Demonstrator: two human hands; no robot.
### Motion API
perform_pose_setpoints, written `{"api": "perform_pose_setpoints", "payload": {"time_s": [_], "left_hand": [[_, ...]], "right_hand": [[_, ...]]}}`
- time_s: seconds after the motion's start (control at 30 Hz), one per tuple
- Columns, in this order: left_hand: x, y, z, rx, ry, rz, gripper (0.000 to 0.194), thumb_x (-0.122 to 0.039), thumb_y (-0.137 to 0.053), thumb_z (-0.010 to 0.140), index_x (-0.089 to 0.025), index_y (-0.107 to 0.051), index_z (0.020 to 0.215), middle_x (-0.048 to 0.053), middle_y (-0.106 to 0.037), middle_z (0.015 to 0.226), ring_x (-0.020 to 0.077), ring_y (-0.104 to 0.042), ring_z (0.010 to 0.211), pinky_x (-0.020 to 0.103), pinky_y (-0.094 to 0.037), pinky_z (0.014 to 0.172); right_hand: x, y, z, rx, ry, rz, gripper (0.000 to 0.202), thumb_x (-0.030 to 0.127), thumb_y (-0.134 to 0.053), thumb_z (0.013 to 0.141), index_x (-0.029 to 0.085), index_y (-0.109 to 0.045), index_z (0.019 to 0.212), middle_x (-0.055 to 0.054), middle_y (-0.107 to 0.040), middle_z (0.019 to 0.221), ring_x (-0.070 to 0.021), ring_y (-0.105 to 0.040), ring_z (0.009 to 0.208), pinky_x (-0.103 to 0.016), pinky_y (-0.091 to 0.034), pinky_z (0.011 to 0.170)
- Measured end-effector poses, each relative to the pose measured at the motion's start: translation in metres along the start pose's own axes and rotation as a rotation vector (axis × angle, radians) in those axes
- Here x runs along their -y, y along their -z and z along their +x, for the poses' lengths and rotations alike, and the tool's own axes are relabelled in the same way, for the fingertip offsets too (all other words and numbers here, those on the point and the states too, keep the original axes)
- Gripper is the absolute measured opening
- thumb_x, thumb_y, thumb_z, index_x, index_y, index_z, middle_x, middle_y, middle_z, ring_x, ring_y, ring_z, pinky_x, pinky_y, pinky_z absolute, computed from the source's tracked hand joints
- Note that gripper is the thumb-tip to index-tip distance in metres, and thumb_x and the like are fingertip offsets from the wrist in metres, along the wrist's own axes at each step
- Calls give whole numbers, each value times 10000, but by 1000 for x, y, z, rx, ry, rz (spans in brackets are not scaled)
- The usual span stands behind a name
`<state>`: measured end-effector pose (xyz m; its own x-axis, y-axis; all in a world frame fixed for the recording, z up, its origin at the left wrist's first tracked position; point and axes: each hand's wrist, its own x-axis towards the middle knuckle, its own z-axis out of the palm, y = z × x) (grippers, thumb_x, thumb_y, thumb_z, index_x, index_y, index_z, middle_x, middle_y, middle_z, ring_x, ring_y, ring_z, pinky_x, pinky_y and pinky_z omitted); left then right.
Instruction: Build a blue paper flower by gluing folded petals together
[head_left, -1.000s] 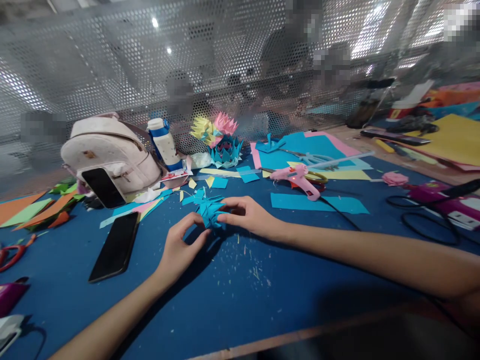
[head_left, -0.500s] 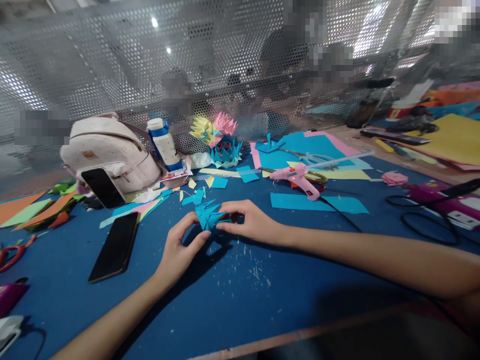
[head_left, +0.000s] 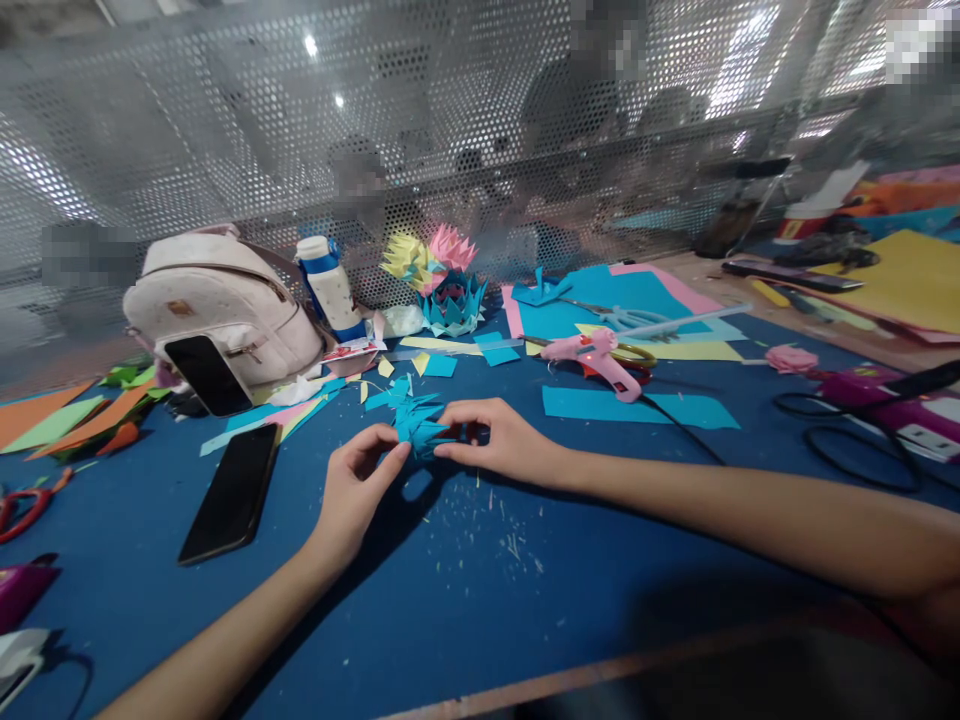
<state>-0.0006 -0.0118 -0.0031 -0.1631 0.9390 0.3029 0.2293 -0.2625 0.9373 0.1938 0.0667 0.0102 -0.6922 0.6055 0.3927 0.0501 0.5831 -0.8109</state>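
Observation:
A spiky blue folded-paper piece (head_left: pixel 418 425) is held just above the blue table, between both hands. My left hand (head_left: pixel 360 480) pinches its left side between thumb and fingers. On its right side, the thumb and fingertips of my right hand (head_left: pixel 495 440) close on the points. Small blue paper scraps (head_left: pixel 386 395) lie right behind the piece. Farther back stand paper flowers in yellow (head_left: pixel 409 262), pink (head_left: pixel 452 247) and blue (head_left: pixel 454 305). The pink glue gun (head_left: pixel 596 360) rests to the right, near a blue paper strip (head_left: pixel 637 407).
A black phone (head_left: pixel 231 495) lies left of my left hand; another (head_left: pixel 208 375) leans on a pale backpack (head_left: pixel 225 290). Beside it stands a bottle (head_left: pixel 330 287). Light blue scissors (head_left: pixel 645 318) rest on paper sheets. A purple power strip (head_left: pixel 892 405) and cables are at right.
The blue paper piece has turned and tilted between my fingers, showing more of its layered points. My left thumb has shifted slightly left and up along it; my right hand is nearly unmoved.

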Motion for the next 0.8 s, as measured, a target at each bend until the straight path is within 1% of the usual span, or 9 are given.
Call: {"api": "perform_pose_setpoints", "payload": {"time_s": [0.17, 0.3, 0.47, 0.7, 0.8], "left_hand": [[0, 0, 1, -16, 28, -16, 251, -412, -723, 778, -183, -623, 747, -3, -579, 705, 141, -516, 657, 253, -441, 613], [0, 0, 1, -6, 7, 1, 232, -392, -722, 781, -185, -627, 738, 5, -589, 729, 155, -531, 695, 271, -453, 662], [-2, 0, 0, 18, -41, 40, 217, -367, -713, 790, -178, -635, 719, 14, -582, 729, 165, -534, 717, 274, -456, 682], [0, -1, 0, 3, -28, 9, 195, -333, -721, 783, -174, -635, 711, 2, -589, 719, 148, -532, 700, 252, -442, 669], [1, 0, 1, -19, 7, -27, 208, -344, -737, 768, -172, -630, 722, -6, -590, 713, 134, -524, 677, 236, -436, 651]], "right_hand": [[1, 0, 0, -53, -32, 14, 193, 355, -702, 833, 164, -679, 854, -8, -661, 805, -121, -566, 696, -243, -436, 641], [3, 0, 1, -60, -66, 44, 201, 367, -693, 835, 169, -674, 860, -9, -666, 797, -124, -567, 692, -243, -436, 631], [8, 1, 1, -34, -104, 41, 200, 344, -637, 867, 162, -643, 783, 0, -625, 730, -117, -538, 668, -245, -417, 616], [9, 2, 0, 9, -64, 36, 246, 345, -556, 935, 151, -673, 839, -42, -687, 798, -147, -601, 741, -274, -441, 655], [8, 3, 0, -27, -33, -3, 191, 288, -553, 933, 158, -679, 874, -37, -688, 836, -138, -597, 751, -269, -444, 661]]}}
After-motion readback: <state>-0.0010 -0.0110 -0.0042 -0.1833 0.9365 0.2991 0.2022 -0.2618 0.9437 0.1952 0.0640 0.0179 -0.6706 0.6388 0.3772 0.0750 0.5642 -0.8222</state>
